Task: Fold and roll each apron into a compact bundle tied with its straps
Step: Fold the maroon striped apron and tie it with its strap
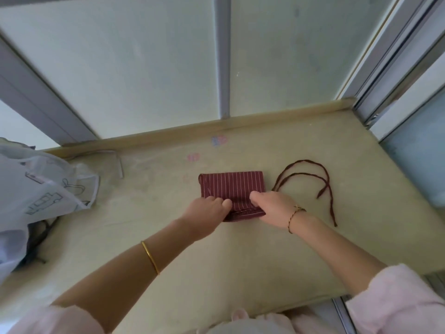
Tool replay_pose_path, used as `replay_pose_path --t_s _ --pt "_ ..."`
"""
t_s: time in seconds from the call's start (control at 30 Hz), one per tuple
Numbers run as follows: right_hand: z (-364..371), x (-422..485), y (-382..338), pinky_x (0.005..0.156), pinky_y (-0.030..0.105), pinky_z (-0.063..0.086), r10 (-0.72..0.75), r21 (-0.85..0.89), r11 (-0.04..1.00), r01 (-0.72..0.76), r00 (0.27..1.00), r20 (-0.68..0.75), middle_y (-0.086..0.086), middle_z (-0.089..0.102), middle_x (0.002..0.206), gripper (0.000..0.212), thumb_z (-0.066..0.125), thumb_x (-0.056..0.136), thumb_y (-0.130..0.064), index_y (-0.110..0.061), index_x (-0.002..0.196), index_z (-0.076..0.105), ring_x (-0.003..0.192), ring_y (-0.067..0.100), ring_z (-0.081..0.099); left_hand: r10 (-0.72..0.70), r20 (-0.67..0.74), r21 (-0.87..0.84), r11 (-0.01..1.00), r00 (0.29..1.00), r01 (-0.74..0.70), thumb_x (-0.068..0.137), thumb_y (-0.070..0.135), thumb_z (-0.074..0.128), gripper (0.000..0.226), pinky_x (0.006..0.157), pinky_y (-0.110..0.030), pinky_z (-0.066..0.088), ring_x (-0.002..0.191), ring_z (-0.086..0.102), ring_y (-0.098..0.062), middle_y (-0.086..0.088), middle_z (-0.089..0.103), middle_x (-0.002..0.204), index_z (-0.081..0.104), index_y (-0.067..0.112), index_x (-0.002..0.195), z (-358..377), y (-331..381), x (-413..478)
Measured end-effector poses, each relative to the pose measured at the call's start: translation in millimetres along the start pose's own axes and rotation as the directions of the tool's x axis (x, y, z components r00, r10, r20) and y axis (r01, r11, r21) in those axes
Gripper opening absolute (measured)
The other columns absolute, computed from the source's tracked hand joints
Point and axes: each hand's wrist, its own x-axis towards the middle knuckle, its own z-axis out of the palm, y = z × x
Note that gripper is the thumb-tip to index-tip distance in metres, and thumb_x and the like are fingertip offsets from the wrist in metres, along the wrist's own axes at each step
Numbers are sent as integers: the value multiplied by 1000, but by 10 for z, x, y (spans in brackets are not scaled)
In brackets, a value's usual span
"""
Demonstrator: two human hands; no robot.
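A dark red apron (232,185) with thin white stripes lies folded into a small rectangle on the pale counter (265,256). Its near edge is curled up into a roll. My left hand (207,210) grips the left part of that rolled edge with curled fingers. My right hand (272,208) grips the right part the same way. Two dark red straps (310,174) trail from the apron's right side and loop over the counter to the right, loose and untied.
A heap of white printed aprons (41,194) lies at the counter's left end, with a white strap (119,165) trailing beside it. A raised lip (192,131) and frosted window panels bound the far side. The counter's near edge runs by my body.
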Motion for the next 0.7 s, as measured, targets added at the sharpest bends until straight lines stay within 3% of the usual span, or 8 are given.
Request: replay_pose_path --t_s 0.1,0.2,0.3,0.4,0.5,0.57,0.63,0.7 --pt "-68 -129 97 61 26 39 28 192 980 -51 993 118 -9 55 84 23 63 83 -32 -27 92 43 78 15 53 69 172 -291 957 983 -16 95 27 52 23 71 -33 46 86 58 -23 -5 60 100 42 12 110 -153 23 -90" --pt "-55 -191 229 67 16 44 86 509 844 -170 979 184 -13 58 84 23 73 78 -34 -24 88 55 78 7 57 98 330 -596 793 939 127 92 25 57 19 72 -22 45 86 57 -13 3 59 99 49 17 107 -256 -58 -99" --pt "58 -181 308 82 25 50 183 728 646 -229 973 144 -6 63 97 23 66 85 -35 -20 99 57 91 12 62 -81 337 -801 500 938 330 90 27 61 17 70 -22 50 84 61 -11 1 62 96 55 15 100 -206 -200 -109" --pt "189 -120 250 84 35 51 296 679 687 -259 953 64 4 61 99 35 54 92 -39 -7 106 52 92 20 61 -216 382 -895 156 899 418 92 25 61 23 76 -31 58 87 68 -20 -10 66 100 56 7 105 -88 -268 -131" --pt "272 -36 128 69 41 50 380 524 790 -318 925 -13 9 60 86 43 44 94 -49 -6 101 47 75 25 59 -267 419 -871 152 868 467 96 24 54 16 70 -30 59 78 68 -18 -9 65 94 53 9 101 6 -248 -138" --pt "279 18 42 51 34 40 426 396 841 -369 903 -64 0 51 71 40 39 95 -50 -10 95 41 58 18 49 -300 449 -843 171 842 511 97 24 50 14 65 -31 59 76 67 -18 -8 63 93 50 10 100 36 -221 -131" --pt "288 76 -25 48 30 34 467 328 849 -414 878 -103 -3 47 70 37 40 95 -49 -13 93 38 57 17 48 -352 458 -813 204 816 545 98 26 49 18 60 -33 59 75 67 -20 -8 60 92 48 8 101 65 -188 -100" --pt "310 128 -53 55 31 41 516 334 824 -459 850 -105 3 54 82 39 47 94 -48 -9 99 42 69 24 56 -448 404 -710 397 798 582 96 32 51 28 64 -33 57 79 65 -22 -7 58 95 46 6 106 44 -125 -64"
